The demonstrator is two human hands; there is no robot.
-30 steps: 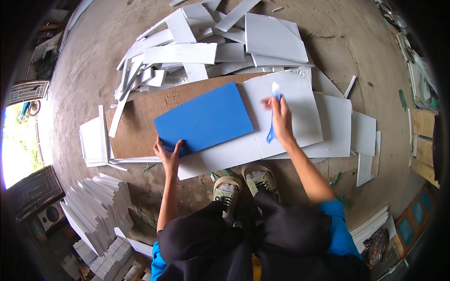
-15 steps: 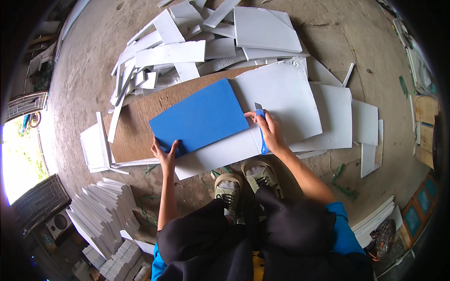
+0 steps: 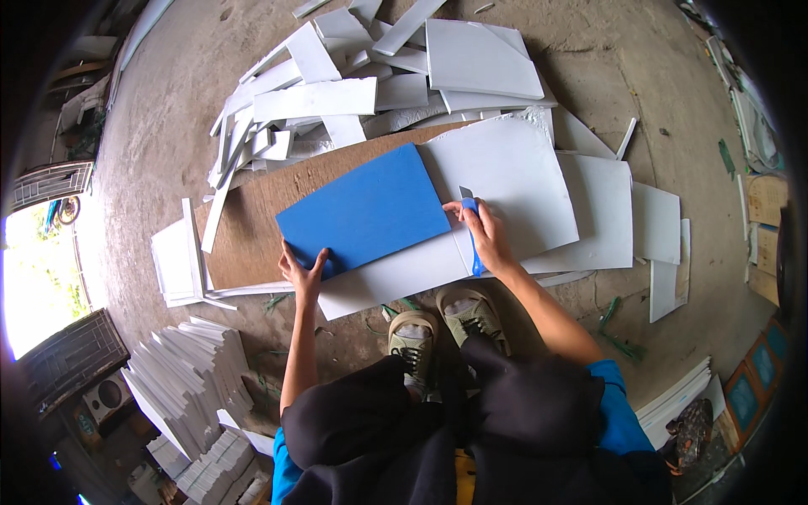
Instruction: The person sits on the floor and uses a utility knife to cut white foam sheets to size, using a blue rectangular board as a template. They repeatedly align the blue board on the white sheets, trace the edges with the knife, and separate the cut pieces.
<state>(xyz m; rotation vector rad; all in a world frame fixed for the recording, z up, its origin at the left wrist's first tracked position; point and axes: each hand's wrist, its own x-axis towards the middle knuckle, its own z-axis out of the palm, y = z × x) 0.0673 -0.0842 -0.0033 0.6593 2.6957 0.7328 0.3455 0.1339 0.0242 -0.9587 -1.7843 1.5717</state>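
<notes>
The person squats on the concrete floor (image 3: 151,126) with a flat blue rectangular board (image 3: 364,210) in front of their shoes. The blue board lies on a big white foam sheet (image 3: 505,177), and a long brown board (image 3: 252,227) lies under both. The left hand (image 3: 303,268) is spread flat and presses on the near left corner of the blue board, holding nothing. The right hand (image 3: 484,236) is closed around a blue-handled cutting knife (image 3: 471,231), with the blade tip touching the white sheet right at the blue board's right edge. The blade could slip. If the left hand pushes too softly, the blue board may slide, and then the cut would go crooked. If the knife climbs up over the edge of the blue board, it could scratch it or jump toward the fingers. The shoes sit just below the blue board, so a hard pull toward the body could bring the blade close to them. Loose white scraps (image 3: 311,101) are piled beyond the blue board, and they might slide down and bump the sheet.
</notes>
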